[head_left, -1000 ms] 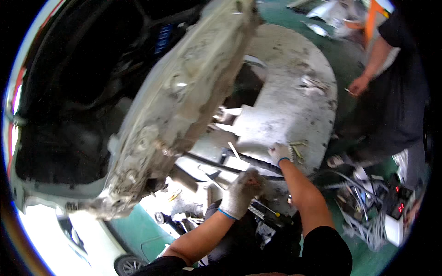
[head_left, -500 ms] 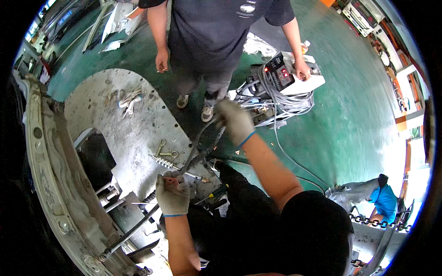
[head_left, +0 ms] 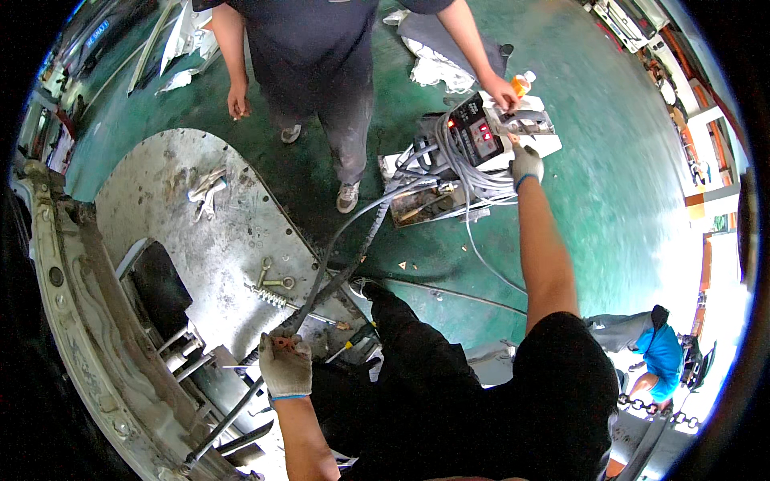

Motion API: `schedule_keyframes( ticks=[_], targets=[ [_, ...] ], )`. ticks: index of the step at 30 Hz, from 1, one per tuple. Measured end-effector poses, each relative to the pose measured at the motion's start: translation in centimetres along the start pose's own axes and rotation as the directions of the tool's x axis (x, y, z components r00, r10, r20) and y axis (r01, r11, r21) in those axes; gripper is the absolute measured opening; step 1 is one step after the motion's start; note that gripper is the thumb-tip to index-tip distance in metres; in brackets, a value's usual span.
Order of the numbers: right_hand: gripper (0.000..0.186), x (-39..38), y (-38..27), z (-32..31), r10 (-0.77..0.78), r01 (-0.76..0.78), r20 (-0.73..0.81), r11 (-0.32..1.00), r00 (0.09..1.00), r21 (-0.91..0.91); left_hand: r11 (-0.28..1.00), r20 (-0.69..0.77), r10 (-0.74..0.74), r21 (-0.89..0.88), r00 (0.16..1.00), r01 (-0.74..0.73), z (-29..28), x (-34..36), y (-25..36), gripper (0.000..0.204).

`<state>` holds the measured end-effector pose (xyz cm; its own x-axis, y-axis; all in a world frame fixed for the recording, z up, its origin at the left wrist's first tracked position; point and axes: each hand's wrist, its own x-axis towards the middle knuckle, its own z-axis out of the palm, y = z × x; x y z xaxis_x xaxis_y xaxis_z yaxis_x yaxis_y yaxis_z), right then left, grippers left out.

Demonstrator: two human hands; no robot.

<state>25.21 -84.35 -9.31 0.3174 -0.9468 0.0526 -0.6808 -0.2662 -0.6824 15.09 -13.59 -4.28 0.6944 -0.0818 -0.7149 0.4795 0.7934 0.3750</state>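
My left gloved hand (head_left: 286, 375) is closed around a copper-red tool head (head_left: 284, 343). A thin pale rod (head_left: 241, 366) sticks out to the left beside it, and a thick grey cable (head_left: 325, 268) runs from this hand toward a wheeled machine with a coil of cable (head_left: 473, 164). My right gloved hand (head_left: 526, 163) is at the machine's right side, one finger stretched toward the top of its casing, with the other fingers partly hidden. Close to that finger, another person's hand (head_left: 501, 92) rests on the machine's top. Red digits glow on the dark control panel (head_left: 475, 132).
A grey metal plate (head_left: 176, 168) carries gloves (head_left: 207, 191), eye bolts (head_left: 277, 282) and a spring rod (head_left: 269, 298). A curved car body panel (head_left: 72, 321) borders the left. Cables cross the green floor. Another person in blue (head_left: 662, 361) is low at the right, near a chain (head_left: 654, 409).
My right hand has moved away from the cable, out to the machine's right side. My left hand still grips the copper-red tool. The view has shifted, and the person opposite leans toward the machine.
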Motion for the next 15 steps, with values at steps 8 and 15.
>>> schedule_keyframes(
  ticks=[8, 15],
  targets=[
    [0.045, 18.5, 7.7, 5.7, -0.382, 0.691, 0.577, 0.427, 0.722, -0.583, 0.997, -0.027, 0.026, -0.067, 0.999, -0.027, 4.1, 1.2, -2.3, 0.026],
    [0.066, 17.7, 9.8, 4.0, -0.136, 0.236, 0.275, 0.898, 0.952, -0.371, 0.962, 0.008, 0.266, 0.062, 0.964, -0.265, 3.8, 0.7, -5.7, 0.03]
  ],
)
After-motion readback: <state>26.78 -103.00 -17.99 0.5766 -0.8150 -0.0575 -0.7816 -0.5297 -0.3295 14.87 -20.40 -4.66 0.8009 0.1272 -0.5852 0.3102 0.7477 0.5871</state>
